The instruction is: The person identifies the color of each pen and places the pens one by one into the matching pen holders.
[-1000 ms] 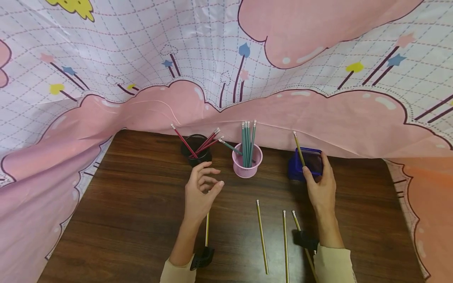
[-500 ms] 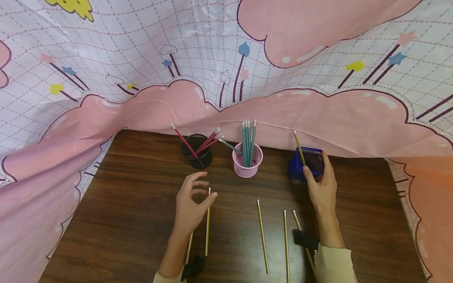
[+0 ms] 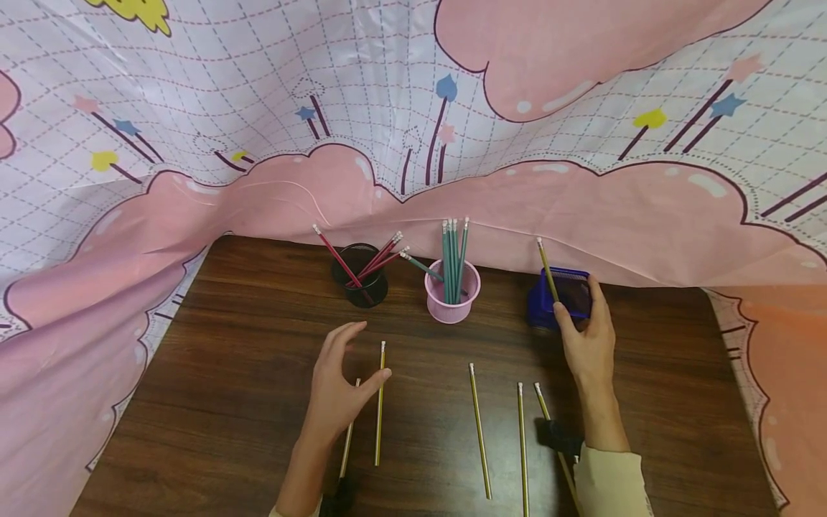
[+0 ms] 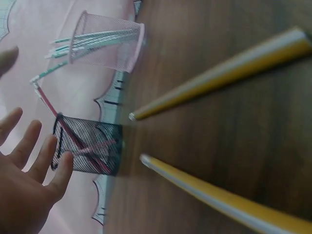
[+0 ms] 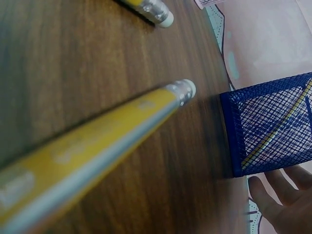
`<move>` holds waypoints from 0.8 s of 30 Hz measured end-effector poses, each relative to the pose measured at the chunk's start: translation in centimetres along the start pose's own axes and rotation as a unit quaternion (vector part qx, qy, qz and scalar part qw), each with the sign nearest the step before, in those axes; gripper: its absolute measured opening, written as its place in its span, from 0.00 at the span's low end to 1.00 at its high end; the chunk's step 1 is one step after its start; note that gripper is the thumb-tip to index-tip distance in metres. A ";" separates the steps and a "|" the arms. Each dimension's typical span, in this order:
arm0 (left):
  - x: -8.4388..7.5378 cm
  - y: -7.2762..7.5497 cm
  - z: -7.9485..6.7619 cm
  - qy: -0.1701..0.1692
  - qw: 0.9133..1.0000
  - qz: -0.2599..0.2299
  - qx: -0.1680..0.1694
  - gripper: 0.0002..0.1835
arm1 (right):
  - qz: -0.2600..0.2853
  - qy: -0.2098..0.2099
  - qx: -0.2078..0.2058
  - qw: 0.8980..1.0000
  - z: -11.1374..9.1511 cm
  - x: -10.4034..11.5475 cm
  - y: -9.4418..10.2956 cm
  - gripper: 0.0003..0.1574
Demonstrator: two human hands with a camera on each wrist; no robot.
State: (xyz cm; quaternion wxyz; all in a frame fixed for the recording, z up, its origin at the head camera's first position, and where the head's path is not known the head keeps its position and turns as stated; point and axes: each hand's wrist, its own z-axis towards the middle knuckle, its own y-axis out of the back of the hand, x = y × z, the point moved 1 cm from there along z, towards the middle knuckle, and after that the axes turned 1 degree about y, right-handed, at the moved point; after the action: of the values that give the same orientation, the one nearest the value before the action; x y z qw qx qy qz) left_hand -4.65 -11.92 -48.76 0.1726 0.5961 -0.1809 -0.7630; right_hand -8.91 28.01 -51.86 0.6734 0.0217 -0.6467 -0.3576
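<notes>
My right hand (image 3: 589, 352) holds the blue mesh pencil holder (image 3: 540, 310) at the back right, thumb at its front and fingers along its right side. One yellow pencil (image 3: 546, 267) leans inside that holder, showing through the mesh (image 5: 273, 131) in the right wrist view. Over the table's middle left, my left hand (image 3: 332, 395) is held with thumb and fingers spread apart and nothing between them. Beneath and beside it lie two yellow pencils, one (image 3: 380, 416) by the thumb and another (image 3: 347, 441) partly hidden under the wrist.
A black mesh cup (image 3: 368, 296) with red pencils and a pink mesh cup (image 3: 449, 313) with teal pencils stand along the back. Three more yellow pencils lie toward the front right, including one (image 3: 479, 431) near the middle. A patterned cloth (image 3: 491, 201) hangs behind the table.
My left hand has drawn back from near the black cup toward the front left, its thumb and fingers spreading wider. The right hand stays on the blue holder.
</notes>
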 end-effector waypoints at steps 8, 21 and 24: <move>1.0 0.7 -1.7 0.021 0.999 0.043 0.024 0.48 | 0.001 0.005 -0.004 1.000 0.0 -0.1 -0.1 0.44; 2.2 1.4 -3.2 0.046 0.993 0.106 0.036 0.43 | -0.003 0.006 -0.007 1.000 -0.1 -0.1 -0.1 0.44; 2.4 1.5 -3.4 0.028 0.985 0.167 0.031 0.41 | 0.000 0.002 -0.008 1.000 -0.1 0.0 -0.1 0.44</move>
State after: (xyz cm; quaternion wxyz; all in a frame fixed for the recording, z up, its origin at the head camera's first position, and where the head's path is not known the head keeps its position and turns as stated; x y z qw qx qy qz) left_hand -1.82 -14.59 -50.83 0.2838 0.5838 -0.2963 -0.7006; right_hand -8.89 27.91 -51.95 0.6750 0.0173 -0.6423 -0.3627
